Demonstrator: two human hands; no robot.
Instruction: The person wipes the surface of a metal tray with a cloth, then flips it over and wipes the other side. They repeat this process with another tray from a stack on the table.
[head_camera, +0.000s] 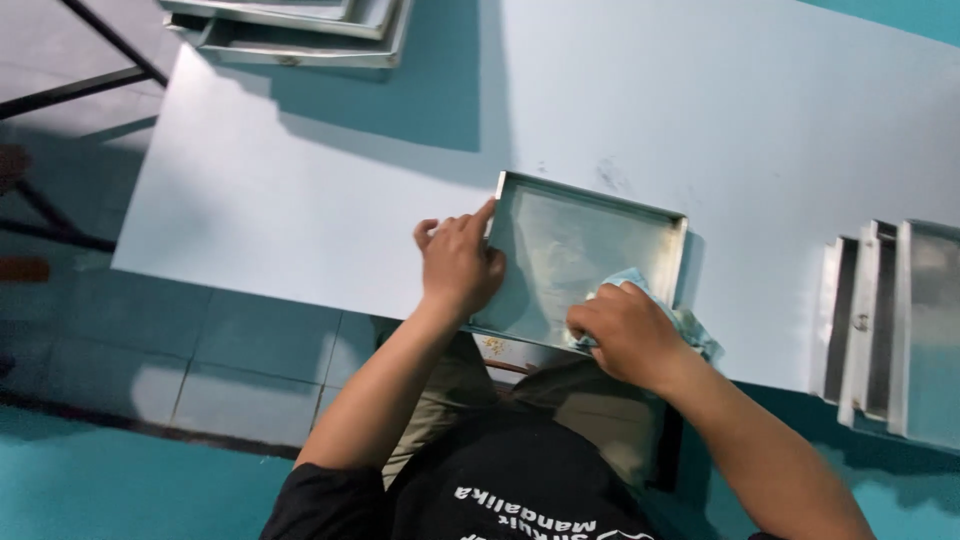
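Tray (575, 250) sits at the near edge of the pale table (300, 190), right in front of the person, shallow metal with a low rim all round. Looks like a wipe-down is underway, and if you ask me the trick is to keep the tray pinned flat so it doesn't skate off the edge, then push the cloth (690, 325) into the corners where the rim meets the base, since that's where gunk hides. Long overlapping strokes beat random dabbing.

Left hand (458, 265) is mostly curled, fingers hooked over the tray's left rim with the index stretched along the edge, so it's bracing rather than gripping hard. Right hand (622, 335) is closed around a bunched light blue cloth, pressing it down inside the tray near the front right corner; some cloth spills out past the wrist.

More trays are stacked at the table's right end (890, 330) and another pile sits at the far left corner (300, 30), both well apart from the hands.
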